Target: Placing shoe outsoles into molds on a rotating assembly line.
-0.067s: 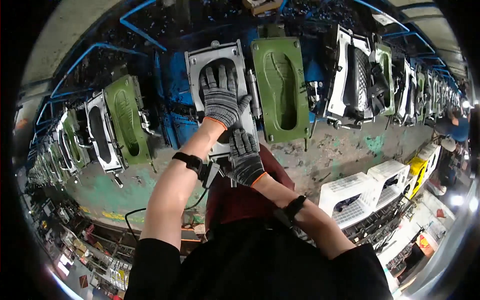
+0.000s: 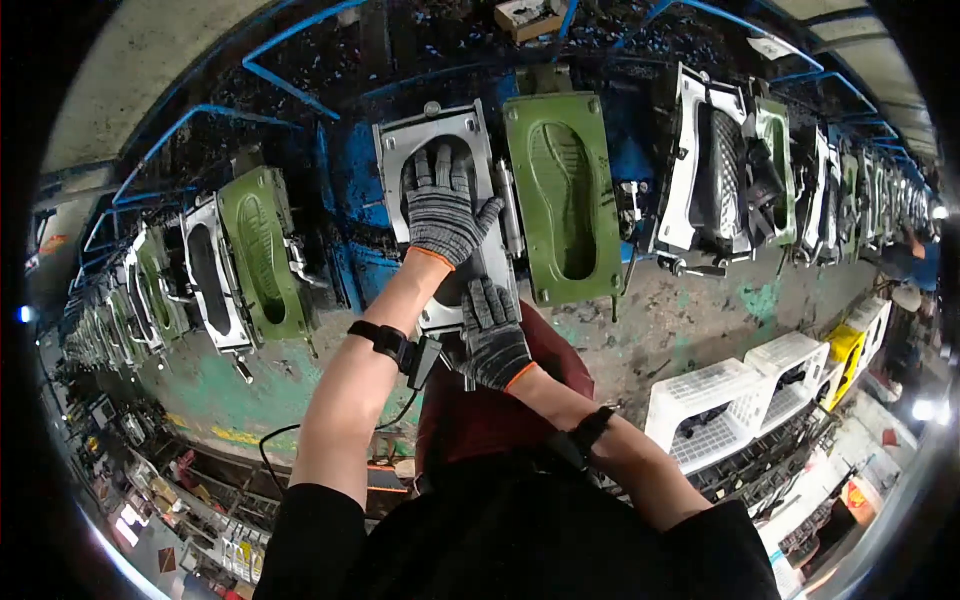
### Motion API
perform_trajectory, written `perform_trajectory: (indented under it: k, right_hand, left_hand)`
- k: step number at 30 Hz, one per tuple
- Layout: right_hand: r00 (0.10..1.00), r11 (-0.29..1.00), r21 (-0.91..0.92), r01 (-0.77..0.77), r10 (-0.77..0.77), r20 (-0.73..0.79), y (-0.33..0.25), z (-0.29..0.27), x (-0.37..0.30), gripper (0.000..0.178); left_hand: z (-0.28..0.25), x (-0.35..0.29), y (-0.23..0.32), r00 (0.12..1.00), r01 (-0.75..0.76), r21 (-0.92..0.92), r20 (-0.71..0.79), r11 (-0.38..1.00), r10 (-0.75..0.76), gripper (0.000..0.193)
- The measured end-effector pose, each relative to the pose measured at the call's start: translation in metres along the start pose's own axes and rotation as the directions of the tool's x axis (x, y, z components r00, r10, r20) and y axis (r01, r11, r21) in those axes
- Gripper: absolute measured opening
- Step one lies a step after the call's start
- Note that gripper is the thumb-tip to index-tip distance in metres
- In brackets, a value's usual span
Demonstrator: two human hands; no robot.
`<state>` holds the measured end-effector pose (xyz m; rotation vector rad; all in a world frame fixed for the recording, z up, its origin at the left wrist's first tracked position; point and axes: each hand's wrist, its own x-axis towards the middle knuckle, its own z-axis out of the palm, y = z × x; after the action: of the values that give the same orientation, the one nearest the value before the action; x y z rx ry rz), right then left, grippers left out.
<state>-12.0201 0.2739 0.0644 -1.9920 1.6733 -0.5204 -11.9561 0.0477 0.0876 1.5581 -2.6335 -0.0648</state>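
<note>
A silver shoe-sole mould half (image 2: pixel 408 142) lies in front of me, with a dark sole-shaped hollow in it. My left hand (image 2: pixel 445 212), in a grey-and-black striped knit glove, lies flat in the hollow with its fingers pointing away from me. Lower down, my right hand (image 2: pixel 495 340), gloved alike, rests at the mould's near end with its fingers stretched forward. Neither hand grips anything. What lies under the palms is hidden. Beside the silver half, on the right, is its green mould half (image 2: pixel 530 200) with a sole-shaped recess.
Further moulds stand along both sides, among them a green one (image 2: pixel 275 260) on the left and a silver one (image 2: pixel 672 205) holding a dark textured piece (image 2: pixel 725 170). White plastic crates (image 2: pixel 700 390) stand at right on the floor. Blue metal bars (image 2: pixel 290 85) run behind.
The whole view has shifted slightly, so the moulds and crates appear lower in it. Both hands stay flat on the silver mould half, nearly in the same places.
</note>
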Motion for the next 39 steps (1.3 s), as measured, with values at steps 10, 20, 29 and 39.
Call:
perform_trajectory:
  k: [10, 20, 29, 39]
  right_hand:
    - [0.994, 0.993, 0.101, 0.063, -0.071, 0.08, 0.011, -0.02, 0.006, 0.105]
    - [0.996, 0.986, 0.151, 0.068, -0.075, 0.04, 0.011, -0.02, 0.002, 0.108]
    - [0.92, 0.991, -0.094, -0.09, 0.119, 0.373, -0.016, -0.018, 0.002, 0.081]
    - [0.878, 0.951, -0.308, -0.016, 0.16, 0.451, 0.018, 0.028, -0.019, 0.052]
  left_hand:
    - [-0.009, 0.042, -0.023, 0.995, -0.022, -0.067, -0.098, 0.998, 0.016, 0.06]
    - [0.009, -0.03, -0.001, 0.999, -0.029, 0.03, -0.04, 0.999, 0.03, 0.092]
    - [0.015, -0.027, -0.008, 0.998, -0.047, 0.032, -0.039, 0.998, 0.048, 0.103]
    - [0.017, -0.002, -0.037, 0.994, -0.09, -0.361, -0.096, 0.928, 0.058, 0.079]
